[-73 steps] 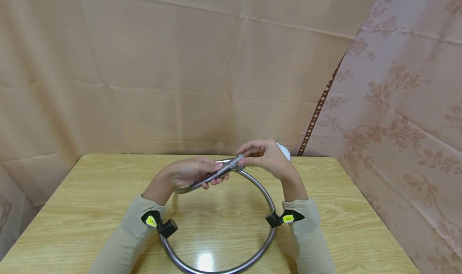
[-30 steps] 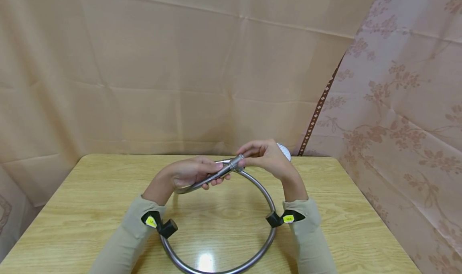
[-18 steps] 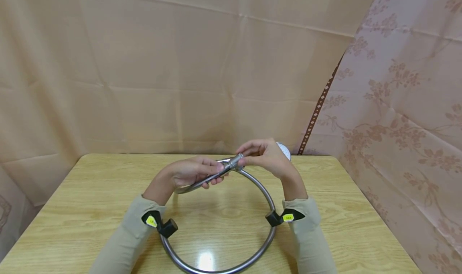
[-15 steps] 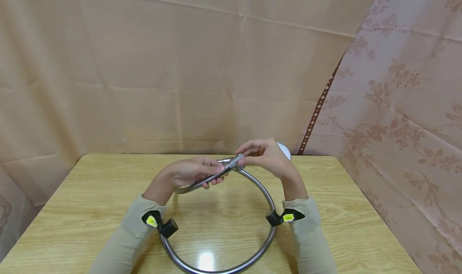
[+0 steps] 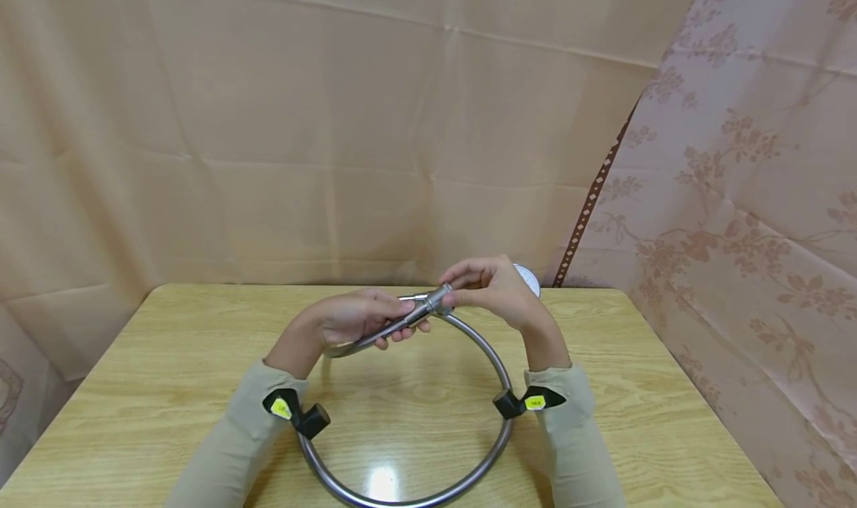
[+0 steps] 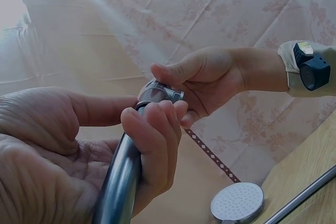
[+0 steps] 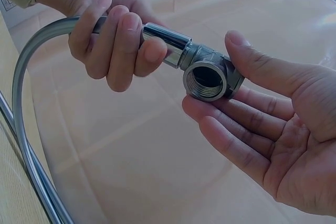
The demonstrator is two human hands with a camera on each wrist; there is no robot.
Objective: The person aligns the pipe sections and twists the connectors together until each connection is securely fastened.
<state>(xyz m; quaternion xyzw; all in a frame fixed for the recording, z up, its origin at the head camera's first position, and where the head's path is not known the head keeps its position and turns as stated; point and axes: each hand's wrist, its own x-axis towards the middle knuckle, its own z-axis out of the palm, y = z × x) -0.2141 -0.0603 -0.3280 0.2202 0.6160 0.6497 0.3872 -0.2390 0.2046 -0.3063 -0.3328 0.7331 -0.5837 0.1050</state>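
In the head view a silver shower hose loops over the table, its near end lifted between the hands. The left hand grips that end, thumb on top and fingers curled beneath, around the chrome hose nut. A metal pipe fitting with a round, internally threaded opening sits against the nut, in line with it. Pinching the fitting from its far side, the right hand has its thumb above and fingers below. Behind the right hand, a round shower head with a white nozzle face is partly hidden in the head view.
The wood-grain table carries the lower loop of the hose. A beige cloth hangs along the back and a flowered cloth on the right. Small black cameras are strapped at both wrists.
The left thumb and fingertips have shifted slightly on the hose nut. The right hand and the fitting stay in nearly the same place, and the hose loop lies as before.
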